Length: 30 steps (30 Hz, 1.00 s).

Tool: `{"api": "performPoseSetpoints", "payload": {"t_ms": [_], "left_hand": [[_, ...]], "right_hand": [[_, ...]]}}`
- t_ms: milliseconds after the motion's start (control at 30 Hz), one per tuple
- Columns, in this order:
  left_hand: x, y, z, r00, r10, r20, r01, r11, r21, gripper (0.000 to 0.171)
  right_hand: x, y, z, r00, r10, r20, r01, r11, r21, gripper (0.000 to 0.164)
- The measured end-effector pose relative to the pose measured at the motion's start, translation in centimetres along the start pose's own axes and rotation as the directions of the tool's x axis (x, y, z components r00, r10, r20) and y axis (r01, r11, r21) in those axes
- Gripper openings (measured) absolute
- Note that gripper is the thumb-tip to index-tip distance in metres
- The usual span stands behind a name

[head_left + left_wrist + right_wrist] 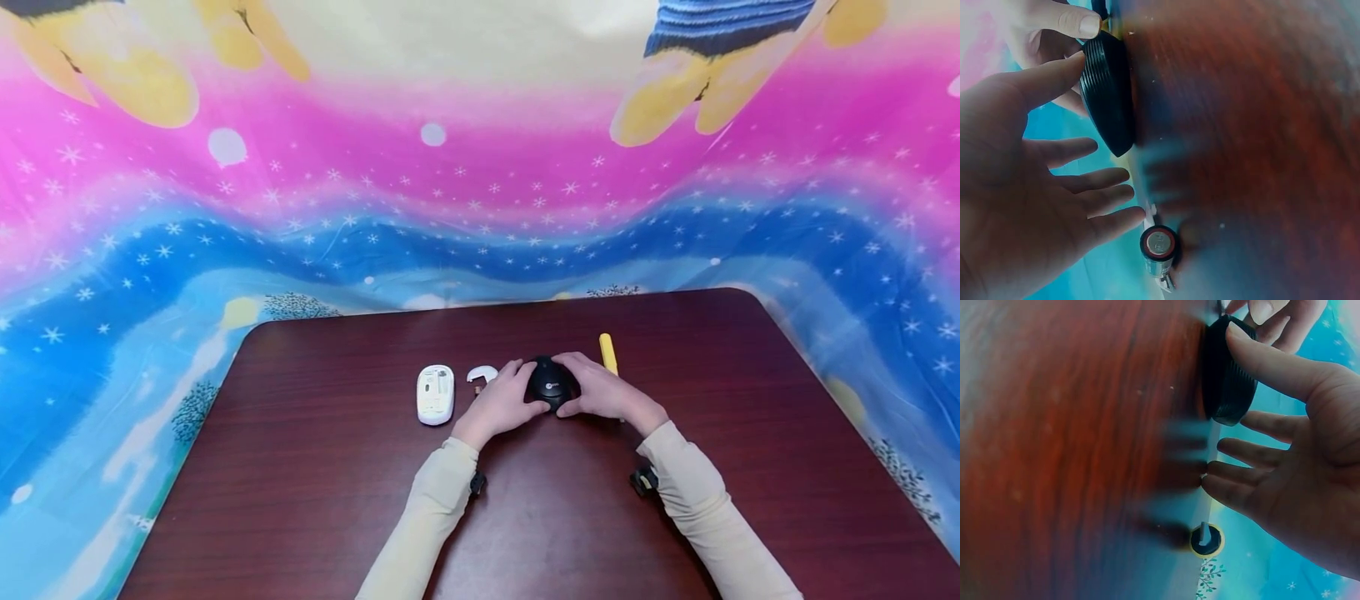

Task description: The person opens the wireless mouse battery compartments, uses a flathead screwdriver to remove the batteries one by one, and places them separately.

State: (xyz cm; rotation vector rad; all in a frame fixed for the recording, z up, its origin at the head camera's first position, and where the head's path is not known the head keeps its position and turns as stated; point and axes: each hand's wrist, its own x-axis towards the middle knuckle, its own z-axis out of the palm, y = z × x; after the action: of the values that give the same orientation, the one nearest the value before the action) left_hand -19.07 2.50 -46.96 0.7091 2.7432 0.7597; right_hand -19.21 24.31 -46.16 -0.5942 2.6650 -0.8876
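A black computer mouse [551,385] with ribbed sides sits between my two hands; I cannot tell whether it touches the table. My left hand [510,400] holds its left side, thumb at the near end and index finger toward the far end. Opposite, my right hand [603,392] holds the right side likewise. The other fingers of the left hand [1066,187] and right hand [1297,462] stretch out loosely. Left of the hands lies a white mouse [436,394], its battery bay uncovered. Near my left fingers are a white cover [482,373] and a battery [1160,244].
A yellow-handled screwdriver [608,353] lies just beyond my right hand; its metal tip shows in the right wrist view. Everything stands on a dark red-brown wooden table [322,467]. A patterned cloth [480,192] hangs behind the table and along its sides.
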Motion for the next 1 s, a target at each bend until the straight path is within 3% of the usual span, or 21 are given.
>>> {"api": "performPoseSetpoints", "payload": {"t_ms": [400, 767, 1000], "left_hand": [[0.5, 0.1, 0.2, 1.000, 0.022, 0.022, -0.023, 0.998, 0.050, 0.069], [0.7, 0.6, 0.1, 0.999, 0.040, 0.022, -0.041, 0.995, 0.087, 0.068], [0.6, 0.4, -0.2, 0.998, 0.040, 0.046, -0.041, 0.999, 0.021, 0.067]], "right_hand": [[0.3, -0.1, 0.5, 0.999, 0.023, 0.043, -0.021, 0.999, -0.029, 0.093], [0.4, -0.5, 1.1, 1.000, 0.002, 0.011, -0.001, 0.998, -0.065, 0.091], [0.4, -0.2, 0.8, 1.000, -0.008, 0.005, 0.009, 0.999, -0.033, 0.087]]}}
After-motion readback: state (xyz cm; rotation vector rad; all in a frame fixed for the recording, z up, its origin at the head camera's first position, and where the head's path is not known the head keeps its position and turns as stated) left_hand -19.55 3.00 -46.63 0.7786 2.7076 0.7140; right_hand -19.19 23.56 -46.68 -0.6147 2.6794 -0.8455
